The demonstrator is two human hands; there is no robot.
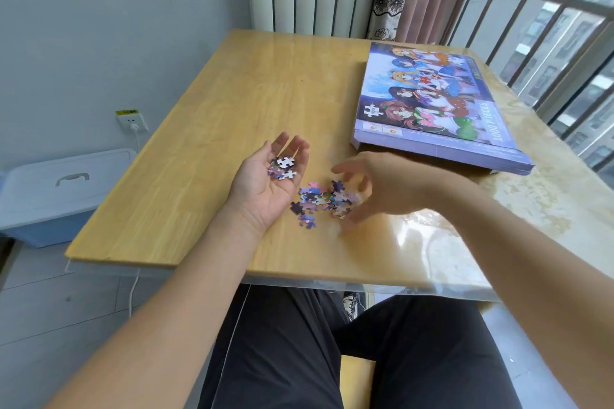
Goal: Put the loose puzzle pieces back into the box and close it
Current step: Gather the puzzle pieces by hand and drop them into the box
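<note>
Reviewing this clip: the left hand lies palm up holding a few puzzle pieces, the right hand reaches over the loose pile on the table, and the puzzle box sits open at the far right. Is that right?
Not quite. The head view shows the puzzle box closed, its printed lid on, at the far right. The rest holds: the left hand lies palm up with a few puzzle pieces, and the right hand reaches over the loose pile on the table.

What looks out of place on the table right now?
Loose puzzle pieces lie scattered on the table instead of in the box, which sits shut at the far right. The left hand cups a few pieces; the right hand, blurred, reaches over the pile.
</note>
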